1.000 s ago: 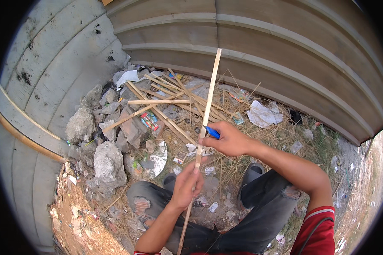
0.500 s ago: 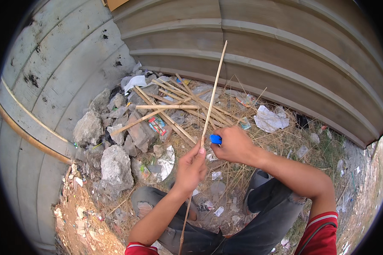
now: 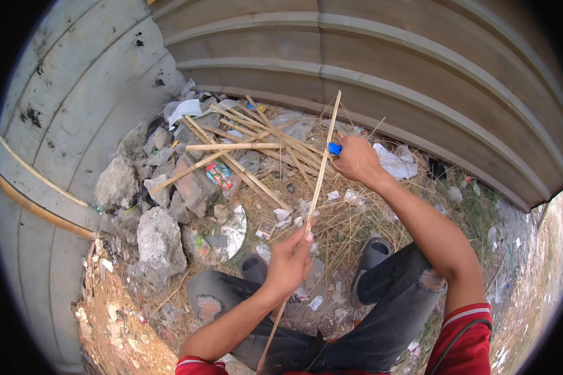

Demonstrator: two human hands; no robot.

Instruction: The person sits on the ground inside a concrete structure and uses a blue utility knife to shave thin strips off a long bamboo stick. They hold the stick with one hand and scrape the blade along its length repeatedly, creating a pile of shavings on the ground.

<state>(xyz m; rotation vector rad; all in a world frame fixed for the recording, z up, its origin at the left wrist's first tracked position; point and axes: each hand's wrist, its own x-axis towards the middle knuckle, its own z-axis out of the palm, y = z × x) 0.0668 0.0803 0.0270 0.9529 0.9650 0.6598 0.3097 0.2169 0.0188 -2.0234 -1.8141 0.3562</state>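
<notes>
A long, thin bamboo strip (image 3: pixel 321 178) slants up and away from my lap, its far tip in front of the metal wall. My left hand (image 3: pixel 289 261) is closed around the strip below its middle, thumb on top. Farther up the strip, my right hand (image 3: pixel 358 157) grips a small blue tool (image 3: pixel 334 149) right beside the bamboo. The fist covers most of the tool, so its exact kind is hidden, and whether it touches the strip is unclear. The strip's lower end passes beneath my left forearm.
Several split bamboo pieces (image 3: pixel 234 147) lie crossed on the ground ahead. Grey rocks (image 3: pixel 159 237) are heaped at left, beside a pale panel wall (image 3: pixel 75 106). A ribbed metal wall (image 3: pixel 406 81) stands behind. Paper scraps, plastic and dry grass (image 3: pixel 350 215) litter the ground around my sandals (image 3: pixel 372 253).
My right hand with the blue tool has moved away from my left hand, up along the strip. The left hand has dropped slightly nearer to me, and the strip's tip sits lower in view.
</notes>
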